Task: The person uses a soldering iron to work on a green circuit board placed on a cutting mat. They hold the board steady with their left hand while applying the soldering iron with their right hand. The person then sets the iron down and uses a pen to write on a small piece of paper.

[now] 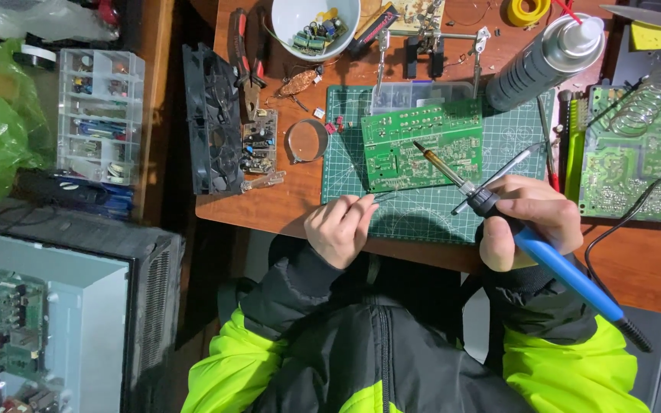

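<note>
A soldering iron with a smooth blue plastic handle, a black collar and a thin metal tip lies slanted across the right hand, whose fingers are wrapped tight round the collar; the tip rests over the green circuit board, a flat rectangle dotted with pale solder points. A slim grey metal tool juts from the same fist toward the board's right edge. The board lies on a green gridded cutting mat, which sits near the front edge of the brown wooden table. The left hand rests on the mat's front left corner, knuckles up, thumb and forefinger pinched on a fine wire that points at the board. Toward the table's back edge stand a white bowl of small parts and a ribbed grey spray can lying on its side. At the right, a second green board carries a coiled metal iron stand. A black fan frame leans at the left edge.
</note>
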